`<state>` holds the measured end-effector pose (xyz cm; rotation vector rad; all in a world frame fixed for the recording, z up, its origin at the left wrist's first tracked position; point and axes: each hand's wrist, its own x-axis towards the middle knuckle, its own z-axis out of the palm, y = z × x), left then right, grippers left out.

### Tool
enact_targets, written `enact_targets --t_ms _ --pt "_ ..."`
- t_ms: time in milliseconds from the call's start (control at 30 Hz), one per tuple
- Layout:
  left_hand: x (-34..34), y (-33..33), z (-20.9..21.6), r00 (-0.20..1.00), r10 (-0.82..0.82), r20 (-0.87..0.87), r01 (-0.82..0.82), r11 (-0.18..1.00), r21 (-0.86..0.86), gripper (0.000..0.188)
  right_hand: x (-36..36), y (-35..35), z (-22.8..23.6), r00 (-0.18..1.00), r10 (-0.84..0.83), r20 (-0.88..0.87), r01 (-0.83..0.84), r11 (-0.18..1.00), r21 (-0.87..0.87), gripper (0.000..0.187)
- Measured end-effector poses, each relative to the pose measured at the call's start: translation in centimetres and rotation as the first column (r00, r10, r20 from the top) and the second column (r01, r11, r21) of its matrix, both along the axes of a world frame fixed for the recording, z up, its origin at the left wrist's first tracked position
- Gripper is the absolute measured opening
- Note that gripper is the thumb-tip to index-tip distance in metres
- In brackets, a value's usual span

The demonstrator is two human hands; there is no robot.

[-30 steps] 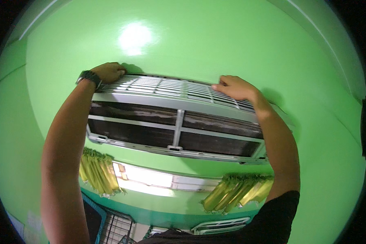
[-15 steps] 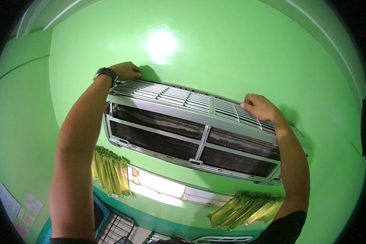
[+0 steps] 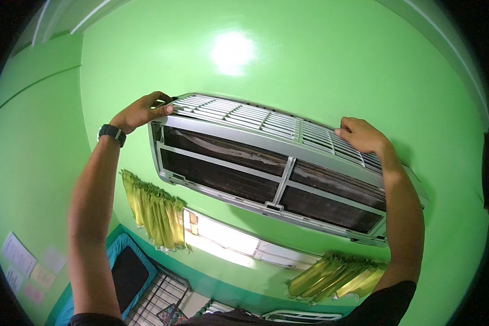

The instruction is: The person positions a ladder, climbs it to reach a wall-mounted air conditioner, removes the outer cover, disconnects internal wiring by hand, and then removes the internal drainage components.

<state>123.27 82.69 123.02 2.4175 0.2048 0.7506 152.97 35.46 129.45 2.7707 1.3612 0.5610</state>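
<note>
A white wall-mounted air conditioner [image 3: 331, 173] fills the middle, its front panel off, so dark mesh filters [image 3: 223, 173] with grey dust show behind the frame. My left hand [image 3: 142, 112], below a dark wristwatch [image 3: 112, 135], grips the casing's upper left corner. Its thumb lies by the end of the slatted top grille [image 3: 244, 117], and its fingers bend over the rear side. Farther right, my right hand [image 3: 363, 136] is curled over the grille's back edge; its fingertips are partly hidden.
Green wall surrounds the unit. Beneath it are a bright window [image 3: 223, 233] and yellow-green curtains [image 3: 155, 212]. A metal rack-like frame [image 3: 160, 290] and a blue-edged dark pad [image 3: 129, 271] lie low at left. Papers [image 3: 20, 254] hang on the left wall.
My left hand has shifted from the top rear edge to the unit's left corner, with its thumb now in front. The right hand keeps its place on the grille. The whole view has shifted slightly.
</note>
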Motion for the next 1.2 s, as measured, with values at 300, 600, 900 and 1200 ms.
enact_targets --t_ms 300,600,900,1200 --pt "0.6 -0.7 0.6 0.998 0.061 0.006 -0.061 0.998 0.026 0.088 -1.1 0.7 0.2 0.996 -0.086 -0.035 0.087 0.996 0.029 0.043" --pt "6.4 -1.2 3.5 0.859 0.456 -0.231 -0.313 0.827 0.468 0.075 1.0 0.0 -0.9 0.999 0.024 -0.032 -0.023 0.999 0.035 0.047" --pt "3.5 -6.2 3.2 0.929 0.35 -0.123 -0.341 0.936 0.085 0.034 1.8 0.3 -0.2 0.985 -0.17 -0.002 0.17 0.985 -0.015 0.051" --pt "4.0 -5.7 4.6 0.916 0.275 -0.291 -0.222 0.954 0.203 0.046 -5.8 1.1 -1.3 0.956 -0.283 0.083 0.282 0.959 0.025 0.051"
